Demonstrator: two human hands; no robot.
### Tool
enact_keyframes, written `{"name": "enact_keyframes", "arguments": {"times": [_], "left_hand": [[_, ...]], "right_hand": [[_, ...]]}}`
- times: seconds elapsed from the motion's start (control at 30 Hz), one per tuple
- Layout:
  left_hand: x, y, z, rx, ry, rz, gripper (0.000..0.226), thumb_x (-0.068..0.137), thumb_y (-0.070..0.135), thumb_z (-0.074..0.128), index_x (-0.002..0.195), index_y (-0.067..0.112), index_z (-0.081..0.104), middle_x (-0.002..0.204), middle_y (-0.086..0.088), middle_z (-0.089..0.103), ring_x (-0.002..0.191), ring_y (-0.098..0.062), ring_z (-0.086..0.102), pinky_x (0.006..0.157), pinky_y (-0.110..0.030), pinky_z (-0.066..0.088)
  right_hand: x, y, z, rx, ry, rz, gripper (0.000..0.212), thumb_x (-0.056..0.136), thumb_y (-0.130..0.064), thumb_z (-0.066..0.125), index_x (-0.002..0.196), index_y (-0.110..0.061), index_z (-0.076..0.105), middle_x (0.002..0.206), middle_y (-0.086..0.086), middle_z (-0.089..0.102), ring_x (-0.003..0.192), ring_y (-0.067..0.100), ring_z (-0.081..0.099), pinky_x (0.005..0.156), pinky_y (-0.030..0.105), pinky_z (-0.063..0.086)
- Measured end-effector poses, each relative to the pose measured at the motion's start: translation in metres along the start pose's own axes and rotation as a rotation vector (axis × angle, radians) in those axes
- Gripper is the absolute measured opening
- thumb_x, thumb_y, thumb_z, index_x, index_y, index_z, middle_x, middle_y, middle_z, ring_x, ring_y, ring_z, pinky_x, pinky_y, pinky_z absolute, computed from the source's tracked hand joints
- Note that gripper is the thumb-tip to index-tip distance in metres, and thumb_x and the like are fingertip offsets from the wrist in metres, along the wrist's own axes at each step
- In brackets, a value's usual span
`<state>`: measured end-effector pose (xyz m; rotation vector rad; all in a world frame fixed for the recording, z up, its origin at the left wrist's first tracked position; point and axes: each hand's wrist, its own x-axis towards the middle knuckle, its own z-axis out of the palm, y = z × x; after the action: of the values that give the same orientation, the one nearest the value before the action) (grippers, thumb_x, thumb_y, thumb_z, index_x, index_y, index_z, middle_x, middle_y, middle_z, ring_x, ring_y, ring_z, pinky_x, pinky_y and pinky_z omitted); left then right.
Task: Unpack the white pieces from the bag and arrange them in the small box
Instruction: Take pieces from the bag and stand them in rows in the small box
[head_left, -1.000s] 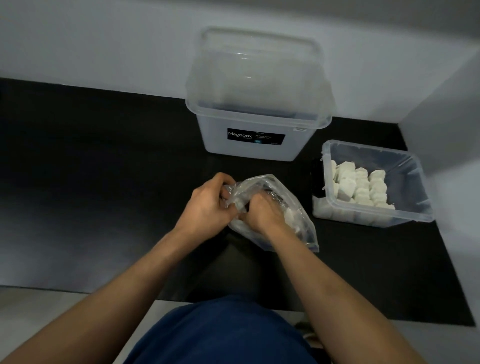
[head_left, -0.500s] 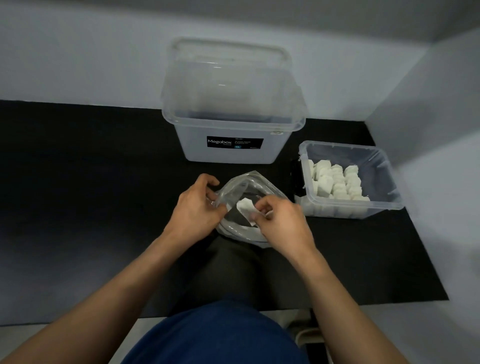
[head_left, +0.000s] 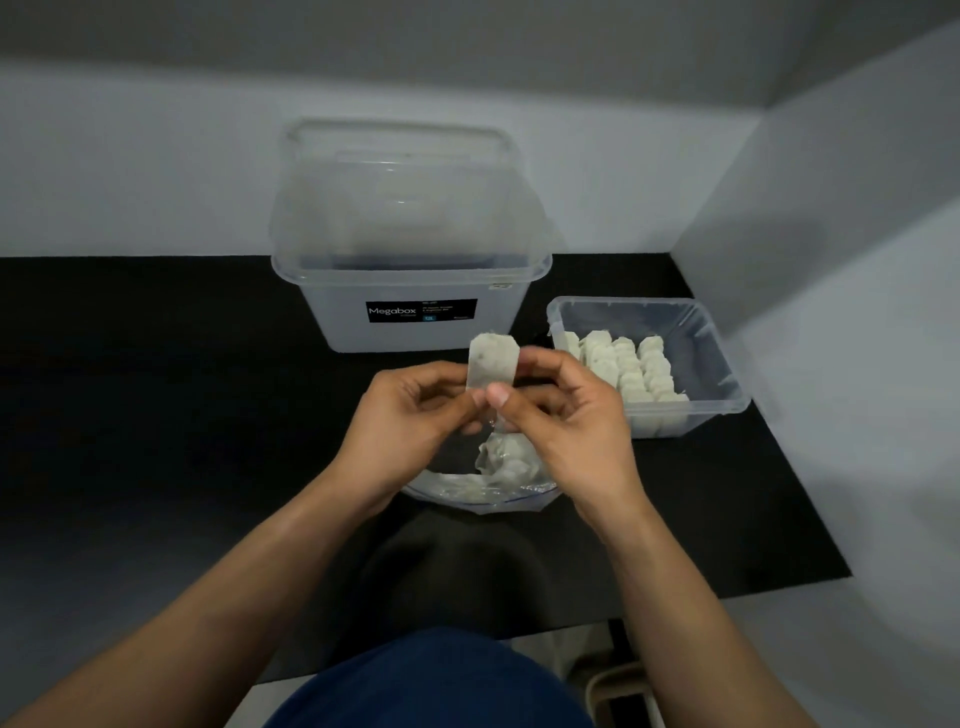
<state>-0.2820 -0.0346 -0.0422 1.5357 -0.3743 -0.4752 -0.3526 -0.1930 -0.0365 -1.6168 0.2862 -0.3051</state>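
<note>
A flat white piece (head_left: 492, 360) is held upright above the table between both hands. My left hand (head_left: 415, 415) pinches its lower left edge, and my right hand (head_left: 566, 415) pinches its right side with thumb and fingers. Under the hands lies the clear plastic bag (head_left: 498, 467) with more white pieces inside, partly hidden by my wrists. The small clear box (head_left: 722, 364) stands to the right and holds rows of several white pieces (head_left: 628, 364).
A large clear tub (head_left: 410, 291) labelled Megabox, with its lid leaning behind it, stands at the back centre. A black mat (head_left: 156, 415) covers the table. White walls close in behind and on the right.
My right hand has drawn a white piece out of the bag and lifted it. My left hand has let go of the bag's mouth and now pinches the piece too.
</note>
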Motion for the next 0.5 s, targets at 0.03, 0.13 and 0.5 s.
{"name": "enact_keyframes", "arguments": {"times": [0.03, 0.13, 0.5], "left_hand": [[0.002, -0.001, 0.001, 0.034, -0.005, 0.007, 0.020, 0.092, 0.014, 0.071, 0.112, 0.012, 0.075, 0.095, -0.006, 0.079, 0.090, -0.021, 0.076, 0.079, -0.029, 0.060], [0.008, -0.003, 0.004, 0.161, -0.032, 0.055, 0.018, 0.092, 0.011, 0.072, 0.109, 0.014, 0.076, 0.091, -0.002, 0.079, 0.086, -0.017, 0.076, 0.080, -0.028, 0.061], [0.046, -0.010, 0.052, 0.402, -0.028, 0.130, 0.022, 0.086, 0.024, 0.080, 0.107, 0.029, 0.075, 0.093, 0.013, 0.075, 0.087, 0.001, 0.070, 0.082, -0.017, 0.056]], "right_hand": [[0.001, -0.002, -0.005, -0.101, 0.009, -0.036, 0.037, 0.089, -0.021, 0.080, 0.124, -0.024, 0.069, 0.115, -0.005, 0.073, 0.094, 0.013, 0.075, 0.078, 0.023, 0.058], [0.009, -0.014, -0.026, -0.362, 0.015, -0.187, 0.035, 0.093, -0.034, 0.075, 0.127, -0.036, 0.068, 0.116, -0.014, 0.068, 0.096, 0.008, 0.070, 0.080, 0.020, 0.057], [0.048, -0.038, -0.112, -0.787, 0.081, -0.305, 0.012, 0.094, -0.031, 0.075, 0.105, -0.028, 0.080, 0.089, -0.017, 0.075, 0.080, -0.001, 0.068, 0.072, 0.014, 0.051]]}}
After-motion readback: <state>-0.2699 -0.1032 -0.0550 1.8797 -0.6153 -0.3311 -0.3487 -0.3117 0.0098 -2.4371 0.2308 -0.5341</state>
